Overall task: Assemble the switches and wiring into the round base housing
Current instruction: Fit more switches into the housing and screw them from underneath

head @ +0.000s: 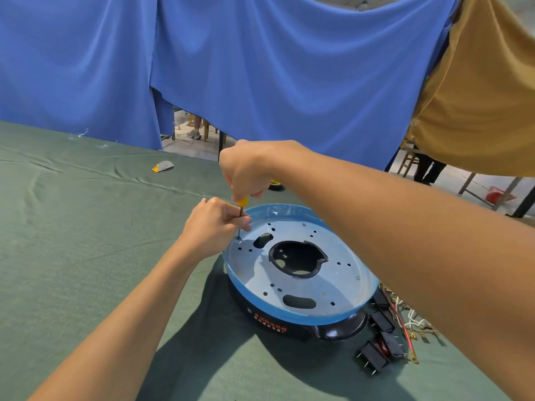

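Note:
The round black base housing point(333, 328) lies on the green cloth, covered by a perforated metal plate point(341, 273) with a blue film rim. A yellow-handled screwdriver point(242, 203) stands upright, its tip on a screw at the plate's far left edge. My right hand point(249, 169) grips the handle from above. My left hand point(215, 225) pinches the metal shaft just above the plate. Several black rocker switches point(382, 345) and a bundle of red and white wires point(405, 319) lie on the cloth to the right of the housing, partly hidden by my right forearm.
A small grey and yellow piece point(163, 166) lies on the green tablecloth point(86, 241) at the far left. A yellow and black object point(276, 186) shows behind my right hand. Blue drapes point(260, 68) hang behind the table; a tan one point(486, 96) hangs at right.

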### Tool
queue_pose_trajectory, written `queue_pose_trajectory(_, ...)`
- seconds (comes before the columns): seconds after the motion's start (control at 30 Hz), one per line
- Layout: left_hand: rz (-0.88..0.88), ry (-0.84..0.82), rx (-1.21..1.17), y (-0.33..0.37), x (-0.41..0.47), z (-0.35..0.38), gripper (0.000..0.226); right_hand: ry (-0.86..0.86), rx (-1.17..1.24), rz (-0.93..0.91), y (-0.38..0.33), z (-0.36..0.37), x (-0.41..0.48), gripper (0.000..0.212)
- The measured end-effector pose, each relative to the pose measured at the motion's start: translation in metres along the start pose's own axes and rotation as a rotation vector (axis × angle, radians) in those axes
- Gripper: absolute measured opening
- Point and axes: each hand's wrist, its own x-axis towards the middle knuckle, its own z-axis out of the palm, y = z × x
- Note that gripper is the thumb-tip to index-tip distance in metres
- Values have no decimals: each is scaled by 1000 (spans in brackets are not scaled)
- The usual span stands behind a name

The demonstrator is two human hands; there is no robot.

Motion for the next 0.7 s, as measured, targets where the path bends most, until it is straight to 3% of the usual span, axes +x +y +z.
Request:
queue_pose_trajectory(0.17,12,-42,39,0,-2,1,18,-13,-67,81,-8,4,-2,18)
queue_pose_trajectory(0.33,-73,128,-26,5,-8,2,8,-112,-51,150,-20,2,7,29)
queue_pose_trajectory(0.5,-65,50,-53,3,-4,-1,11,1,79,102,-10,3,4,23)
queue_pose_trajectory(0.7,-6,-9,10,1,1,0,16,-19,31,7,0,1,0,28)
